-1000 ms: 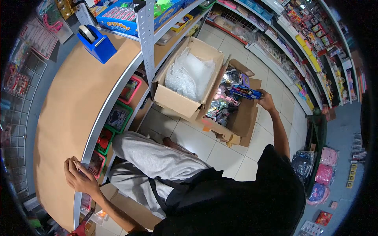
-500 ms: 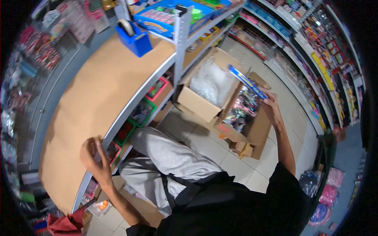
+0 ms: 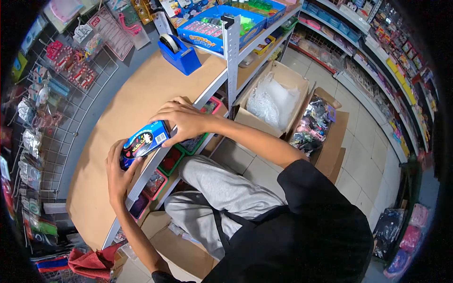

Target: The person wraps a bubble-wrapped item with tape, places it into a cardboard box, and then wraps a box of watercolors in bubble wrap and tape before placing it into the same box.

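Note:
A small blue printed box (image 3: pixel 145 140) with a barcode and a cartoon figure lies at the front edge of the wooden shelf top (image 3: pixel 113 113). My left hand (image 3: pixel 118 167) grips its left end, thumb along the near side. Around the right end, my right hand (image 3: pixel 181 118) is closed, with its fingers over the far side and the thumb near the barcode. The faces under my palms are hidden.
A blue tape dispenser (image 3: pixel 181 56) stands at the back of the shelf top. Below the edge are coloured baskets (image 3: pixel 172 160). Cartons with bubble wrap (image 3: pixel 271 101) and small packets (image 3: pixel 314 125) stand on the floor to the right. A wire rack (image 3: pixel 101 89) lines the left wall.
My right hand has brought the blue box from above the floor cartons left to the shelf top. My left hand has taken hold of its other end.

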### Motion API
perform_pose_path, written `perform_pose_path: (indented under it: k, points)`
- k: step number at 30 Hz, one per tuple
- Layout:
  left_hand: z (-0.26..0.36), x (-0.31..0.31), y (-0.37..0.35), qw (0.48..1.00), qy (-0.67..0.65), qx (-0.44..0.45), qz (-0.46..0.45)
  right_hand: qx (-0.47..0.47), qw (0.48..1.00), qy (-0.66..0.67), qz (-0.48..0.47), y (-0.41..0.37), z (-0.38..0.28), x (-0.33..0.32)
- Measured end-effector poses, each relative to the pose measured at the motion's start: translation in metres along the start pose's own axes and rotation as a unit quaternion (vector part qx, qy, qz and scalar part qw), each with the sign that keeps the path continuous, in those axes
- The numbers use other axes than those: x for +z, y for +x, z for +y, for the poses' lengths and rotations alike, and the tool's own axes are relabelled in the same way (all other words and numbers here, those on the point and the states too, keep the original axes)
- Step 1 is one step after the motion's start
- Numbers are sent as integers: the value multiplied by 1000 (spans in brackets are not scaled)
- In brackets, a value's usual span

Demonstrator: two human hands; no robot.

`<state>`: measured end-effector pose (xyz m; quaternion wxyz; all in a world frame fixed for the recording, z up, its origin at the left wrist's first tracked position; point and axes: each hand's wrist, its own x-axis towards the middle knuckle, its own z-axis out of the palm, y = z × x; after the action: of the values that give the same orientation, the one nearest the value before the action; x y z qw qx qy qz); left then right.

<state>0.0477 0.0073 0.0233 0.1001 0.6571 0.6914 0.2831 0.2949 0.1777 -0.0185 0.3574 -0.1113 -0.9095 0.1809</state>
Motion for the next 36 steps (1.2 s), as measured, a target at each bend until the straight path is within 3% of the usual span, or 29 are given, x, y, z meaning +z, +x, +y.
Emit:
perform_pose_path:
  k: [4,6,8,11,13,17,20,23,26,29,36]
  points:
    - [-10,8,-2,995,82,10,51,-29,993,-48,106,-33,10,-31]
    - [-14,13,0,991,114,14,67,85,976,-4,201,-78,24,-62]
    - [-8,11,1,987,147,2,65,241,909,17,341,-138,63,-76]
    - [-8,14,3,982,169,-22,80,414,800,-46,432,-255,174,-99]
    - [-6,14,4,981,171,-29,89,586,765,-172,205,-307,210,-116]
    - [0,15,4,984,150,-41,87,635,769,-22,65,-343,254,-110]
    - [-4,15,3,985,142,-45,90,638,768,9,60,-336,246,-110]
    - [-4,14,5,985,139,-49,88,578,807,97,77,-330,233,-108]
    - [-3,16,4,985,143,-47,84,620,779,8,91,-345,252,-100]
    - [-4,15,5,986,137,-47,86,614,769,65,168,-345,247,-102]
    - [-1,15,4,986,137,-46,86,702,658,131,239,-323,218,-110]
